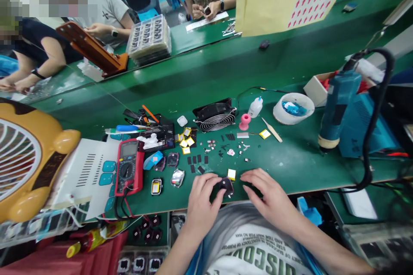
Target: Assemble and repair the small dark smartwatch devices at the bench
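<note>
Left hand [202, 195] pinching dark case [228, 187] between thumb and fingers near front edge of green bench [293, 159]; right hand [269, 192] spread loosely alongside, battery [231, 174] lying just beyond case.

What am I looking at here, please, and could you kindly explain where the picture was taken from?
This is one picture from a camera worn on a person's head, looking forward and down; no robot is involved. Their bare left hand holds a small dark piece; their bare right hand is open nearby, apart from it. On the green bench lie small black rectangles, with a red multimeter to the left, a black fan further back and a white tub to the right.
</note>
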`<act>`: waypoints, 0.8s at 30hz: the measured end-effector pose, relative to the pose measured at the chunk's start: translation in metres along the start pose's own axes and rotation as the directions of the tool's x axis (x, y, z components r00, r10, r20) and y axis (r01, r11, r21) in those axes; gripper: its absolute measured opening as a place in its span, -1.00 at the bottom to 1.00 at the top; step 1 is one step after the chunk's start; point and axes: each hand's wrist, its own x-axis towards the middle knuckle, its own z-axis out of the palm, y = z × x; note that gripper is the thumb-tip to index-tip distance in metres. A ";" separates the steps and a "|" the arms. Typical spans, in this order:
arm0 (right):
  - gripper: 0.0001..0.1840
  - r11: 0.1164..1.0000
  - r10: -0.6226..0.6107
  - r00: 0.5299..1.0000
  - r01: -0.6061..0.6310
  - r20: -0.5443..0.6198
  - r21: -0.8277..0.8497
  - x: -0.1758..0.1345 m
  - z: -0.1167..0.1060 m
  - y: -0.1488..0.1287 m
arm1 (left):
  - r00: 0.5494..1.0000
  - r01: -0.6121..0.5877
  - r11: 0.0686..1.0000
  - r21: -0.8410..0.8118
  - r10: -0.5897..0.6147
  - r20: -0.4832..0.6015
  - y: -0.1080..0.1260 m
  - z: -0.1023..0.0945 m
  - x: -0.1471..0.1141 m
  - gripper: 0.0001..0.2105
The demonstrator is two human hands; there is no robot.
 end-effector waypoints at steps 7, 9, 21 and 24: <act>-0.55 0.998 -0.054 0.997 0.055 0.060 -0.026 -0.003 -0.002 0.007 | 0.992 -0.102 0.995 0.016 0.101 0.072 -0.001 0.001 -0.007 -0.44; -0.45 0.996 -0.078 0.992 0.082 0.095 -0.042 -0.003 -0.002 0.006 | 0.990 -0.133 0.989 0.062 0.130 0.046 0.000 0.008 -0.008 -0.45; -0.27 0.997 -0.067 0.986 0.072 0.152 -0.032 0.006 0.000 0.011 | 0.977 -0.203 0.962 0.180 0.211 -0.021 0.003 0.021 -0.010 -0.74; -0.29 1.000 -0.026 0.991 0.025 0.131 0.006 0.007 0.003 0.009 | 0.982 -0.190 0.968 0.161 0.188 0.025 0.003 0.017 -0.009 -0.77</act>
